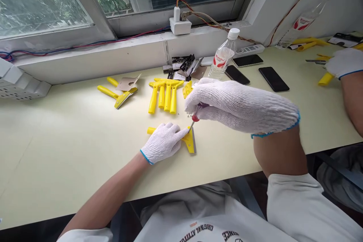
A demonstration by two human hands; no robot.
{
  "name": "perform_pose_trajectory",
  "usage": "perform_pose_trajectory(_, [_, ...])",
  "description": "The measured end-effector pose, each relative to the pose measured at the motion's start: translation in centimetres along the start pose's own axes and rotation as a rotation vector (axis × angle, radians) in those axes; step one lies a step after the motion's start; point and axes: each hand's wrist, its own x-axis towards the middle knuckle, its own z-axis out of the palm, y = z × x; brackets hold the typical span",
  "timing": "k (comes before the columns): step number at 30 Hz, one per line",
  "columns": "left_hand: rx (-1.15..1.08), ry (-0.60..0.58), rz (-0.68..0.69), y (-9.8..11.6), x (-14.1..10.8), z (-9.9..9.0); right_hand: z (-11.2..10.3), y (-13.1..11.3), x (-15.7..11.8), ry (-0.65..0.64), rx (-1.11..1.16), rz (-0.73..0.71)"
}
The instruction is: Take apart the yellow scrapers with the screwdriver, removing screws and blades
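Note:
Both my hands wear white knit gloves with blue cuffs. My left hand (165, 140) is closed around the handle of a yellow scraper (189, 144), pressing it flat on the table. The scraper's metal blade edge faces right. In my right hand (224, 100) is a screwdriver (195, 118) with a red collar, its shaft slanting down so the tip meets the scraper head near my left index finger. Most of the screwdriver's handle is hidden in the glove. Beyond my hands lie several yellow scraper handles (167, 96) in a row, with tiny screws (189, 115) scattered near them.
Scrapers with a cardboard piece (127, 83) lie at left. Behind are black-and-white packaging cards (187, 65), small yellow parts (187, 89), a water bottle (222, 58) and phones (273, 79). A white power adapter (180, 26) sits on the sill. At right, a co-worker's gloved hand (344, 62) holds yellow parts.

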Motion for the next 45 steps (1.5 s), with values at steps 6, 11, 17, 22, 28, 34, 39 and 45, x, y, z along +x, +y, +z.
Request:
perform_pose_trajectory(6, [0.027, 0.008, 0.013, 0.0, 0.1, -0.3, 0.7, 0.5, 1.0, -0.012, 0.249, -0.059])
perform_pose_trajectory(11, [0.029, 0.015, 0.007, 0.1, 0.0, -0.2, 2.4, -0.7, 1.4, 0.241, -0.332, 0.287])
perform_pose_trajectory(17, [0.008, 0.004, 0.003, 0.0, 0.0, -0.2, 1.5, -0.7, 0.8, 0.081, -0.365, 0.073])
perform_pose_trajectory(22, [0.001, 0.001, -0.003, 0.0, -0.1, -0.3, 0.6, 0.4, 0.0, 0.074, -0.101, -0.116])
perform_pose_trajectory(28, [0.012, 0.006, 0.001, 0.1, -0.1, -0.2, 1.6, 0.1, 0.8, 0.081, -0.077, -0.027])
perform_pose_trajectory(34, [0.016, -0.003, 0.008, 0.0, -0.1, -0.2, 2.1, -0.8, 1.3, 0.182, -0.467, 0.299])
perform_pose_trajectory(39, [0.008, -0.004, 0.000, 0.0, -0.2, -0.3, 1.1, 0.7, 0.7, 0.097, -0.158, -0.079])
perform_pose_trajectory(45, [0.008, -0.003, -0.001, 0.0, -0.2, -0.2, 1.6, -0.1, 1.0, 0.122, -0.202, 0.112])
